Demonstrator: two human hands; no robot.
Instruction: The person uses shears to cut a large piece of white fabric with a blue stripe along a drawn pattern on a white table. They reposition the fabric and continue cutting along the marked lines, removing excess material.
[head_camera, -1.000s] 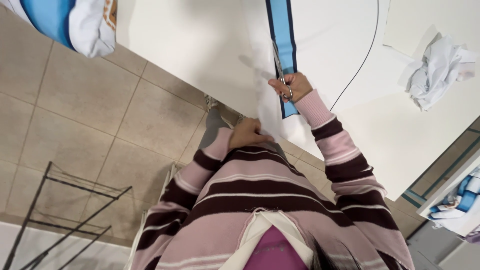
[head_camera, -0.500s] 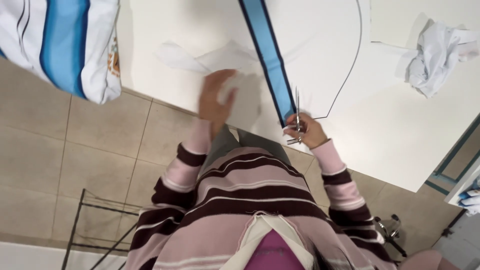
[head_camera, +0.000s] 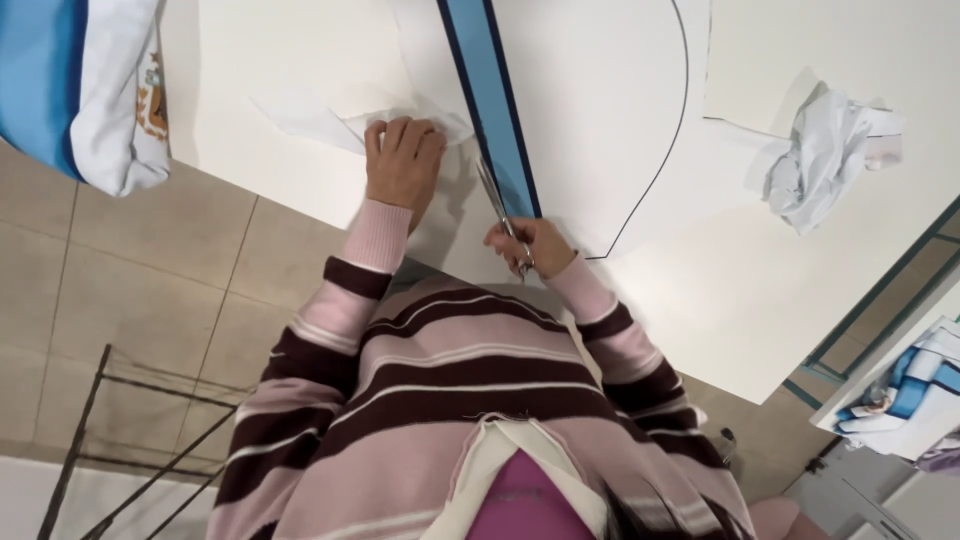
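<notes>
My right hand (head_camera: 528, 245) grips a pair of scissors (head_camera: 497, 205) whose blades point up along the left edge of a blue strip with dark borders (head_camera: 487, 100) on white fabric (head_camera: 600, 110). My left hand (head_camera: 402, 160) lies palm down on a cut flap of white fabric (head_camera: 315, 118) left of the strip, fingers together. A thin dark curved line (head_camera: 668, 150) runs across the fabric to the right of the strip. Both sleeves are pink and dark striped.
The white table (head_camera: 740, 300) ends at a diagonal front edge above a tiled floor (head_camera: 150, 290). A crumpled white cloth (head_camera: 825, 160) lies at the right. Blue and white fabric (head_camera: 80, 90) hangs at the upper left. A dark metal rack (head_camera: 120, 440) stands on the floor.
My left hand has gone from the table edge by my body up onto the white flap. My right hand with the scissors has come nearer the table's front edge.
</notes>
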